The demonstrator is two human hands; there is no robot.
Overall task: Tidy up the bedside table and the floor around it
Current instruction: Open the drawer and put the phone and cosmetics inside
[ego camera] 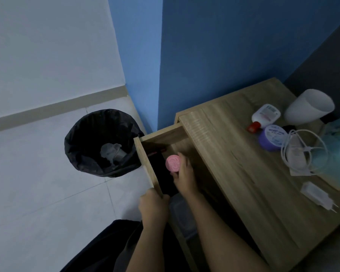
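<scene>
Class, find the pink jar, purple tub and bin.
pink jar [172, 163], head view, on its round lid.
purple tub [274, 136], head view, on its lid.
bin [78, 146], head view, on its liner wall.

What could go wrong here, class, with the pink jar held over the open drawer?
The right hand holds the pink jar by its side; it may slip and drop into the drawer.
The left hand grips the drawer front; pushing it shut could trap the right hand.
The white charger lies near the edge of the table; a jolt might knock it off.
</scene>
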